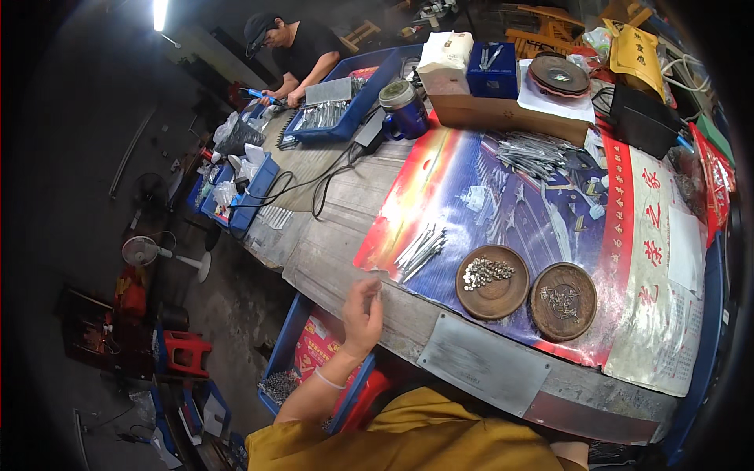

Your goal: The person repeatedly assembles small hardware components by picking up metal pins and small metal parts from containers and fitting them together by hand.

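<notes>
My left hand [362, 318] is raised at the near edge of the workbench, its fingers bent and pressed together. Whatever they may pinch is too small to make out. Just beyond the fingertips, a loose bundle of thin silvery rods [422, 250] lies on a colourful poster sheet [463, 169]. Right of the rods stands a round brown dish [503, 304] with small shiny metal pieces in it. Beside it, a second brown dish [567, 334] contains fine, thin metal parts. My right hand is out of view; only a bit of that arm shows at the lower edge.
A larger pile of rods [534, 155] lies farther back, before a cardboard box [510, 114]. A blue mug [407, 118] and a black cable [320, 192] are at mid-bench. Across it a person [302, 55] works beside a blue tray [345, 122]. A blue crate [276, 357] sits below my arm.
</notes>
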`<state>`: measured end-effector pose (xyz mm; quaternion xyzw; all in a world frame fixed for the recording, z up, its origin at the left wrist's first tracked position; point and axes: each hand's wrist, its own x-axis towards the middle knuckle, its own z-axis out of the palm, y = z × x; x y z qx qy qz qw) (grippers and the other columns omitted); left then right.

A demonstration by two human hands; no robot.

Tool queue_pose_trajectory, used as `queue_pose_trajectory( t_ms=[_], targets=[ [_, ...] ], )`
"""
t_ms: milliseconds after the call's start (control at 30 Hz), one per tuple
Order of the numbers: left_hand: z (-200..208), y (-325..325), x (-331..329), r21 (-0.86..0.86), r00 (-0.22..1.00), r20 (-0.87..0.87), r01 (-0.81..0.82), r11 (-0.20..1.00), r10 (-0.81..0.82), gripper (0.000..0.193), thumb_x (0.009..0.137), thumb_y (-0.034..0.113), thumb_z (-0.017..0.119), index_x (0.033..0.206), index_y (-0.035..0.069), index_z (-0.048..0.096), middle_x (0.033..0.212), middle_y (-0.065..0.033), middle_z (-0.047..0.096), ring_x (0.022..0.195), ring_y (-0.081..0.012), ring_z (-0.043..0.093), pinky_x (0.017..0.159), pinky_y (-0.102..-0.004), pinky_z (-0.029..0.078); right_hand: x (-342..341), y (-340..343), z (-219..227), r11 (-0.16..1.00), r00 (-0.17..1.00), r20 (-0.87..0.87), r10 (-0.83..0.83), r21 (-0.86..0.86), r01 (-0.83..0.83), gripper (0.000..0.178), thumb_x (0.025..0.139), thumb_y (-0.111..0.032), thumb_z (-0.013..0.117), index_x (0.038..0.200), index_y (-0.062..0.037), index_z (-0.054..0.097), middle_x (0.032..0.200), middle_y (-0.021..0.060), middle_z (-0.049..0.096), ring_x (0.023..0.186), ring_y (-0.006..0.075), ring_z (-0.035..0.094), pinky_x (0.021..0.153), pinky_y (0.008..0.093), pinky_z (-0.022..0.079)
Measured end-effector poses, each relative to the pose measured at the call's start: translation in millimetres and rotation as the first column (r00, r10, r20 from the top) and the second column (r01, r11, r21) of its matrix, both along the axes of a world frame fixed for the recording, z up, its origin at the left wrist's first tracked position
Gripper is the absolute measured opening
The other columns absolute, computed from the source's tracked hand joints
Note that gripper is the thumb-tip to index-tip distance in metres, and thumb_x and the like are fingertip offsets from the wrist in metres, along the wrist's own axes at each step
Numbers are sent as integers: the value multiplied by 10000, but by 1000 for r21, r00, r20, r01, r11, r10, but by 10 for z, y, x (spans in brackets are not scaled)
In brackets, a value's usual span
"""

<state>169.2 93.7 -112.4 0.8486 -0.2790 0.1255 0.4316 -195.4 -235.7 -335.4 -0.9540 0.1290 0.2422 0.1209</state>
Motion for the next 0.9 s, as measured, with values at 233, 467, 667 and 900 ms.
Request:
queue_pose_trajectory(
  t_ms=[233, 467, 667, 900],
  targets=[
    [-15, 42, -4, -41, 1000, 4, -11, 999, 12, 252, 848, -50, 521, 1098, -18, 520, 979, -103, 591, 907, -157, 596, 808, -274, 472, 27, 114, -49, 998, 994, 104, -45, -30, 48, 221, 830, -167, 495, 765, -27, 654, 746, 171, 655, 730, 307, 653, 649, 383, 519],
    [-15, 22, 13, -66, 1000, 29, 2, 998, 0, 250, 845, -55, 513, 1093, -22, 518, 990, -119, 589, 907, -173, 611, 802, -277, 482, 90, 18, 30, 993, 974, 222, -48, -94, 71, 217, 822, -157, 496, 747, -23, 649, 735, 175, 651, 724, 312, 650, 645, 389, 517],
    [-18, 49, -2, -130, 998, 61, -7, 992, 15, 251, 843, -57, 512, 1091, -21, 524, 981, -120, 596, 898, -182, 619, 792, -277, 486, 81, 9, 172, 983, 944, 325, -62, -145, 115, 214, 815, -149, 496, 732, -19, 645, 725, 179, 648, 718, 317, 648, 641, 394, 516],
    [-19, 25, -3, -202, 998, 69, 0, 979, 14, 229, 840, -50, 526, 1066, -17, 540, 946, -140, 592, 849, -231, 621, 757, -308, 495, 157, 115, 357, 971, 892, 449, -53, -184, 151, 212, 807, -139, 497, 714, -15, 641, 714, 183, 644, 712, 322, 646, 636, 400, 515]
  ],
)
